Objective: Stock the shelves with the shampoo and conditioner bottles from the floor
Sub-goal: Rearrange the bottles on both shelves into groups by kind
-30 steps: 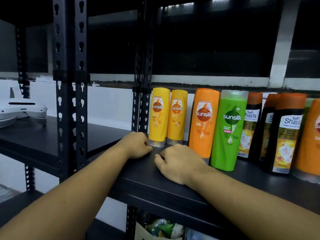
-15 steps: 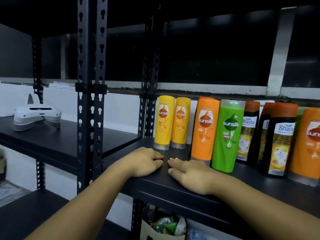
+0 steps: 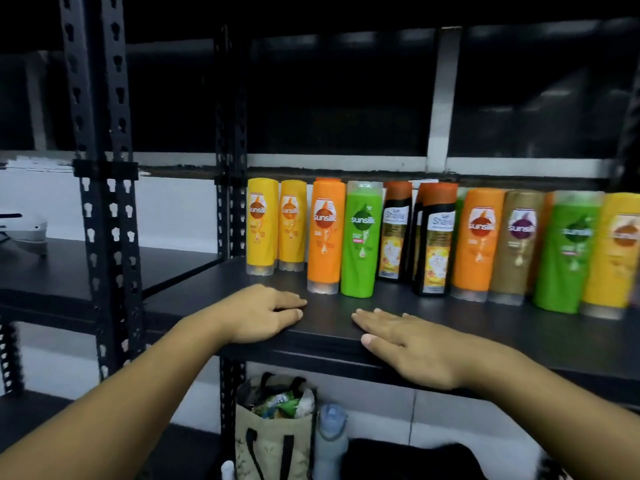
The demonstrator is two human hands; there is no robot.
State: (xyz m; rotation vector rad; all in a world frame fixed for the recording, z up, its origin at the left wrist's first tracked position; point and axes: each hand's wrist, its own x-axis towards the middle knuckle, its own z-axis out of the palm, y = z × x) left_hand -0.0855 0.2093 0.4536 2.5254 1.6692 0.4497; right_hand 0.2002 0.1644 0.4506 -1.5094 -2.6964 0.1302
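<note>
On my feed the black shelf (image 3: 485, 327) ran wide across the view, and its front lip lay directly under both sets of fingers. Behind the fingertips, along the back half of the board, the row of bottles (image 3: 517, 247) stood upright and shoulder to shoulder, stretching well off to the right of the right fingers. Under the shelf, below the left fingers, a tan tote bag (image 3: 273, 445) sat stuffed with wrappers.

Then the hands. The left hand (image 3: 263, 315) lay palm down on the shelf, fingers (image 3: 291, 303) straight and together, gripping nothing. The right hand (image 3: 412, 348) lay flat too, fingers (image 3: 377, 322) stretched out and slightly spread, thumb at the front lip, nothing in it either. The two sets of fingertips pointed towards each other with a stretch of shelf between them.

Just beyond the left fingertips stood an orange bottle (image 3: 325, 237), with a green bottle (image 3: 362, 239) just beside it on the right. Neither touched the fingers. Two yellow bottles (image 3: 262, 225) stood farther back, beyond the left knuckles. A grey water bottle (image 3: 330, 434) stood beside the bag, below the gap between the fingers.
</note>
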